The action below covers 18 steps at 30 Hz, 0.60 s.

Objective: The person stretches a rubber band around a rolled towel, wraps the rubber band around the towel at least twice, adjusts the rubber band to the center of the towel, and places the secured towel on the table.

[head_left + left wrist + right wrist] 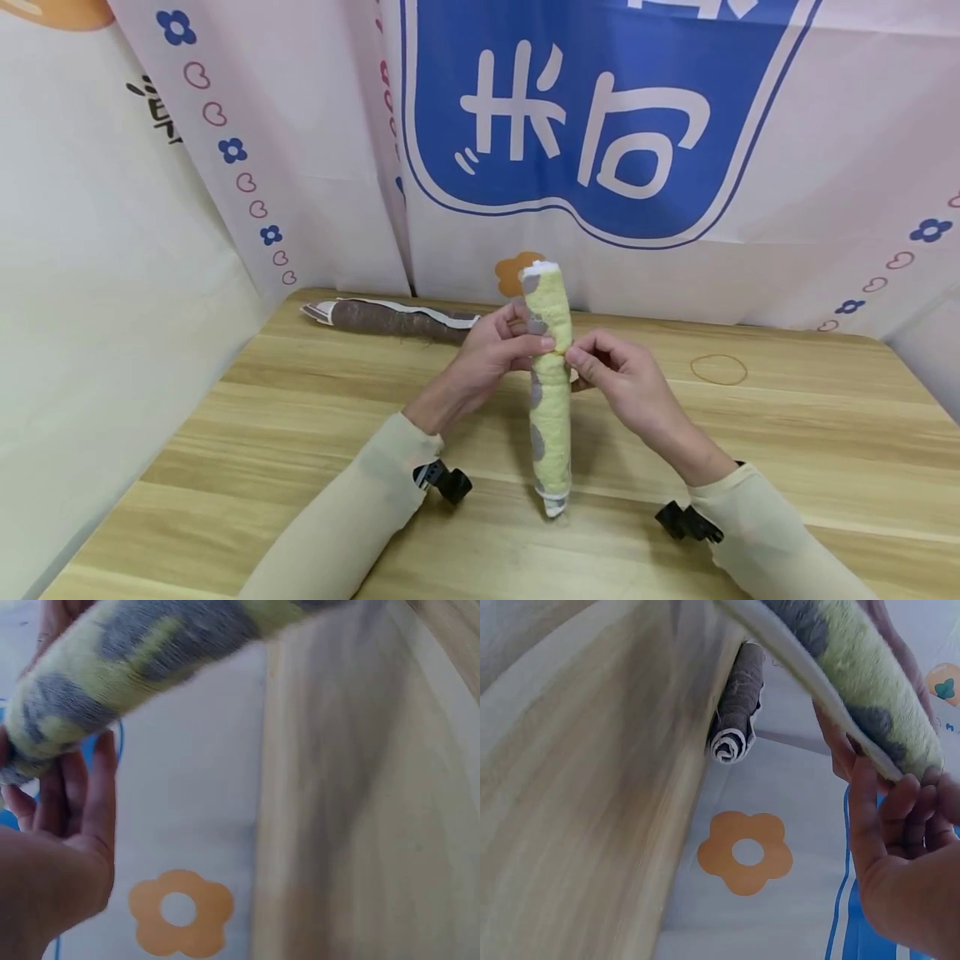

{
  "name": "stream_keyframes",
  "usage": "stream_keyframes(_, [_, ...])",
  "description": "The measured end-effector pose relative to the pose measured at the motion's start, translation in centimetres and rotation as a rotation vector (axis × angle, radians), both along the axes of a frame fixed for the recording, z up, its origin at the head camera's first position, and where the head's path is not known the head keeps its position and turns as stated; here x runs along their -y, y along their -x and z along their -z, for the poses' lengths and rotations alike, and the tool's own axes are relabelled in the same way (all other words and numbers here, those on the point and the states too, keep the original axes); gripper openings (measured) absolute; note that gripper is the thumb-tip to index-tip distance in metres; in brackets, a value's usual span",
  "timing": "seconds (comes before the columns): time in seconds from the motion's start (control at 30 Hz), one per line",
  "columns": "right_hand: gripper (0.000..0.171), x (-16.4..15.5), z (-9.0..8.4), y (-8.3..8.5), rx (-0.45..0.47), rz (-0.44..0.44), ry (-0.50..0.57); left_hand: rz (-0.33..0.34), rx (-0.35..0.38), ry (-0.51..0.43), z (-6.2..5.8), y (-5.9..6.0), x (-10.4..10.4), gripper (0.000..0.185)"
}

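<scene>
The rolled yellow towel point(550, 392), patterned with grey spots, stands tilted with its lower end on the wooden worktop point(787, 442) and its upper end in the air. The left hand point(495, 350) curls around its middle from one side; the right hand point(611, 371) pinches the same spot with thumb and fingertips. The roll looks held only by these grips, so a slack pinch could let the layers spring loose, or the base could skid on the smooth wood. A rubber band point(718, 368) lies well apart to the right, and a brown rolled towel point(393, 318) lies by the backdrop.
</scene>
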State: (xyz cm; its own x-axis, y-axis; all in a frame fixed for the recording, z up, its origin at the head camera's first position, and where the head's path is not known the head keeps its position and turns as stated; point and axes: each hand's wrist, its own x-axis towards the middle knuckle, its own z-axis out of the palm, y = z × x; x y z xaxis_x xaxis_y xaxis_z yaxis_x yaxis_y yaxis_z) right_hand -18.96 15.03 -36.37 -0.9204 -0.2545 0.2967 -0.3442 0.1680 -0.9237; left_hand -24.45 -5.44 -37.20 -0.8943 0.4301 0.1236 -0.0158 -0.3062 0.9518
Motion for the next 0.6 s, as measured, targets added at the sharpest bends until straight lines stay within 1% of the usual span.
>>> stream_keyframes(0.07, [0.014, -0.2, -0.1, -0.1, 0.003, -0.014, -0.022, -0.029, -0.012, 0.03, -0.2, -0.1, -0.1, 0.021])
stream_keyframes(0.13, [0.013, -0.3, -0.3, -0.3, -0.005, -0.011, -0.06, -0.055, -0.014, 0.046, -0.5, -0.3, -0.2, 0.024])
stream_keyframes(0.23, [0.015, -0.2, -0.2, -0.6, -0.072, 0.007, -0.142, -0.1, 0.008, 0.045, -0.7, -0.6, -0.6, 0.03])
stream_keyframes(0.3, [0.017, -0.1, -0.1, -0.8, -0.164, 0.007, -0.203, -0.133, 0.034, 0.051, -0.8, -0.8, -0.8, 0.034])
stream_keyframes(0.47, [0.03, 0.6, 0.0, -0.8, -0.501, -0.052, -0.326, -0.222, 0.118, 0.086, -1.1, -0.9, -0.9, 0.037])
stream_keyframes(0.53, [0.032, 0.8, 0.0, -0.8, -0.588, -0.091, -0.349, -0.247, 0.14, 0.093, -1.1, -1.0, -0.8, 0.037])
stream_keyframes(0.6, [0.032, 0.9, 0.1, -0.9, -0.616, -0.114, -0.36, -0.277, 0.134, 0.097, -1.0, -1.0, -0.7, 0.037])
